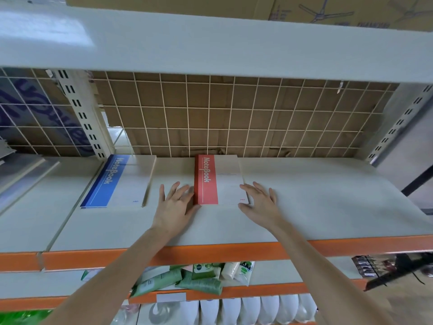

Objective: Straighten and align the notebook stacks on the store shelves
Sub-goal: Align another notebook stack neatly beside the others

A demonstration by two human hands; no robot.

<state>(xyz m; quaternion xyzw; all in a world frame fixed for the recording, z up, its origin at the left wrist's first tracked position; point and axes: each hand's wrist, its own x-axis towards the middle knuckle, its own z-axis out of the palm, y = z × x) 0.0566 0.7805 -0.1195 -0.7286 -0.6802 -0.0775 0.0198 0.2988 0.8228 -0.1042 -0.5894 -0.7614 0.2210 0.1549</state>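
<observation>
1. Head view: the red notebook stack [219, 180] lies flat on the shelf [304, 195], near the middle, with its back edge close to the wire grid [234, 113]. Its long axis runs from 6 to 12 o'clock, the red spine band on the 9 o'clock side.
2. The left hand [174, 205] lies flat on the shelf at 9 o'clock of the stack, fingers straight and spread; its fingertips touch the spine side near the front corner. Its grip is wide and holds nothing.
3. The right hand [261, 202] sits at 3 o'clock of the stack, fingers spread and relaxed, touching or just beside the front right corner; I cannot tell which. Its grip is also wide, holding nothing.
4. The stack lies between the two hands, about equally near both, so a squeeze inward from 9 and 3 o'clock looks like the move that would square it.
5. The blue notebook stack [117, 181] lies well apart at 9 o'clock, tilted a little clockwise; it likely needs turning to match.
</observation>
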